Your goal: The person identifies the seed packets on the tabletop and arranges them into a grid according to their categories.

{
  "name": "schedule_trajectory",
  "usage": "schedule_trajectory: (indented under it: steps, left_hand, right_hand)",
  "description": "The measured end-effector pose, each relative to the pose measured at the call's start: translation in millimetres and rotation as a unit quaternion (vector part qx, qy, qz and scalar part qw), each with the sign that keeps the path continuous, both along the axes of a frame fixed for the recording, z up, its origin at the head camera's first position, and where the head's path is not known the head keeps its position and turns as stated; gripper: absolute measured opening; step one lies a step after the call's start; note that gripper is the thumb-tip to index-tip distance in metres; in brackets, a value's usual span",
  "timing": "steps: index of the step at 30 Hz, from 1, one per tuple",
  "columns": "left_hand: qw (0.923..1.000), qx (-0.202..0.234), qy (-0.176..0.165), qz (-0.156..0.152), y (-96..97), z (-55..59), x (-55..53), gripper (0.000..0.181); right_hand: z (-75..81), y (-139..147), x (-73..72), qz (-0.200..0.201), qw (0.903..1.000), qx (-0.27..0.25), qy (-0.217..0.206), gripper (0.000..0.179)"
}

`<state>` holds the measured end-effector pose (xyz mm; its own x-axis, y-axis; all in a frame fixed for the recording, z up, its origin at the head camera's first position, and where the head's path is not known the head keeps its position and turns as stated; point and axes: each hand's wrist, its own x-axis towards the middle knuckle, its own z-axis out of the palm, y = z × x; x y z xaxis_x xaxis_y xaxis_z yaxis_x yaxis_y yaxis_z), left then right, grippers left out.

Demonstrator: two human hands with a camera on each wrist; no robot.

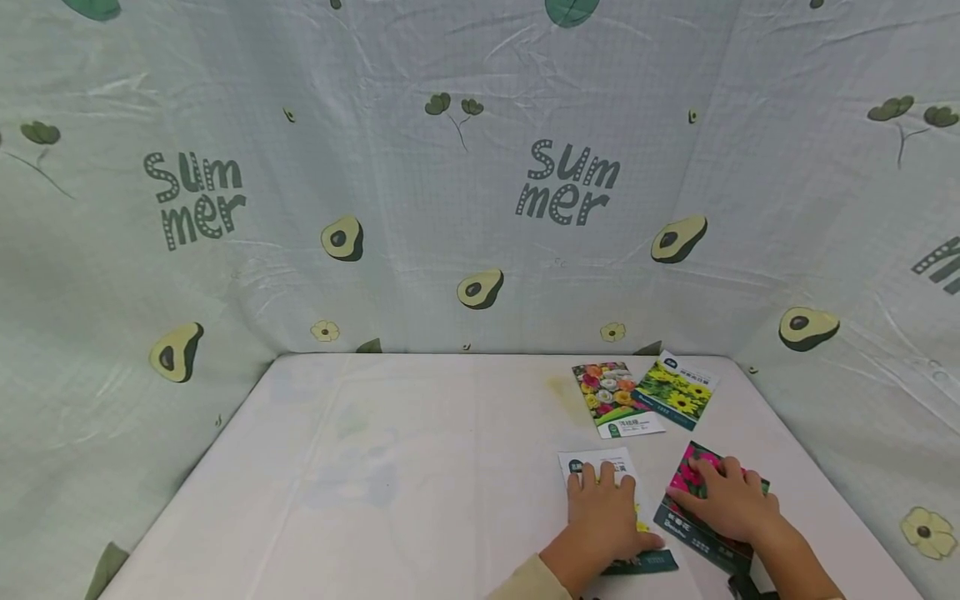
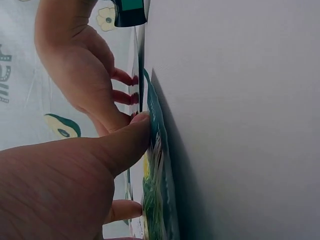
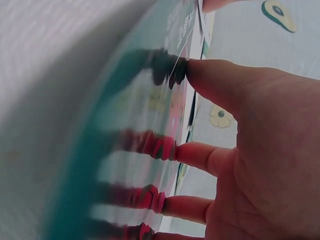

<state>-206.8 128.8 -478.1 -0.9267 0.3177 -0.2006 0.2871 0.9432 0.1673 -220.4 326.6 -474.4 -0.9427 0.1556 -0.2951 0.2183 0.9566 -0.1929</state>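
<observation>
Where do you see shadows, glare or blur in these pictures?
Head view: fairly even light, the cloth backdrop's lettering readable; left wrist view: a dark shadow on the tabletop beside the yellow-flower packet; right wrist view: the pink-flower packet's near teal edge is blurred, and its glossy face appears to mirror the right hand's fingers.

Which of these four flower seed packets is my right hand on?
The magenta-flowered packet, under your right hand. Your left hand touches the near yellow-flowered packet; the far yellow-flowered packet and the mixed-colour packet lie untouched.
</observation>
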Motion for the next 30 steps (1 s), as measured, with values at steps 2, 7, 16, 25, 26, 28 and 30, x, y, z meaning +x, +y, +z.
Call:
schedule_trajectory:
  steps: [2,7,16,25,26,28,30]
  left_hand:
    - [1.0,0.002,-0.003,-0.002,-1.8,1.2,0.2,0.077]
    - [0.9998,0.008,-0.016,-0.011,-6.3,5.0,-0.8,0.075]
    - [0.9995,0.001,-0.03,-0.007,-11.5,10.8,-0.9,0.075]
    - [0.9996,-0.001,-0.027,-0.008,-18.3,10.4,0.0,0.074]
    - [0.9996,-0.001,-0.026,-0.009,-19.3,10.2,-0.1,0.074]
    - [0.9997,-0.001,-0.024,-0.011,-21.3,9.8,-0.1,0.074]
    - [0.9997,-0.001,-0.022,-0.014,-23.8,10.1,-0.1,0.073]
  right_hand:
    - [0.3,-0.5,0.4,0.0,1.0,-0.001,0.0,0.11]
    - [0.5,-1.0,1.0,-0.002,1.0,-0.003,-0.002,0.11]
    - [-3.1,1.6,-1.3,0.005,1.0,0.004,0.0,0.112]
    - [-3.0,3.2,-1.5,0.013,0.9999,0.003,-0.004,0.113]
    - [-2.4,3.3,-1.6,0.014,0.9999,0.003,-0.006,0.113]
    - [-1.1,3.4,-1.6,0.015,0.9998,0.001,-0.009,0.113]
    - [0.4,3.5,-1.4,0.016,0.9998,-0.001,-0.011,0.114]
